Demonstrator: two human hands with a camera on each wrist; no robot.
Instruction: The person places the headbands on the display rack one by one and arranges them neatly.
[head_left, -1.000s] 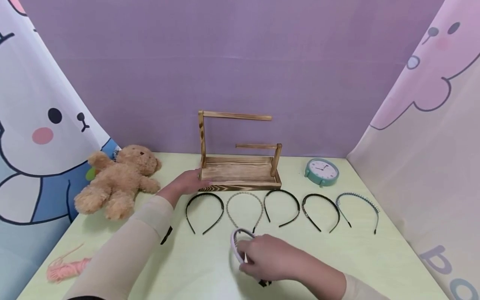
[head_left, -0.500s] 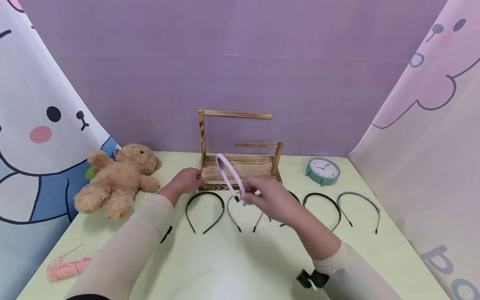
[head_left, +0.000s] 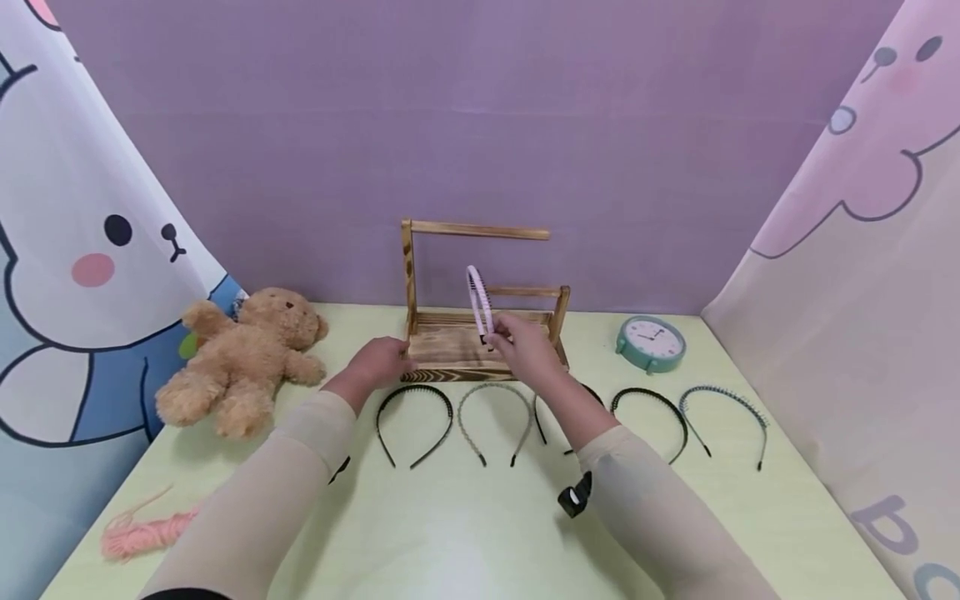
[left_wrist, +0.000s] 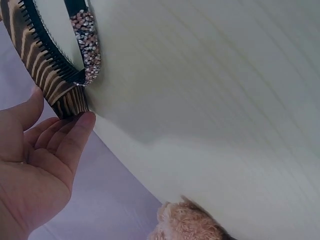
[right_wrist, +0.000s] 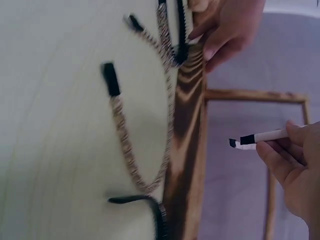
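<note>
A pale lilac headband [head_left: 480, 302] is pinched between the thumb and fingers of my right hand [head_left: 521, 348]. It stands nearly upright in front of the wooden rack [head_left: 450, 375], overlapping the left end of its lower bar. In the right wrist view, the black tips of the lilac headband [right_wrist: 270, 135] stick out past the fingertips. My left hand [head_left: 377, 363] grips the rack's front left corner, with thumb and fingers around its end [left_wrist: 70, 102]. Directly before the rack lie a black headband [head_left: 414, 389] and a beaded headband [head_left: 495, 386].
Three more headbands lie to the right: a black one [head_left: 592, 392] partly behind my right forearm, another black one [head_left: 649, 392] and a blue one [head_left: 723, 389]. A teddy bear [head_left: 243, 358] and pink yarn [head_left: 146, 536] are on the left, a green clock [head_left: 651, 343] at the back right.
My right hand has lifted the lilac headband from the table's front and carried it forward to the rack, turning it more upright. My left hand has stayed at the rack's corner.
</note>
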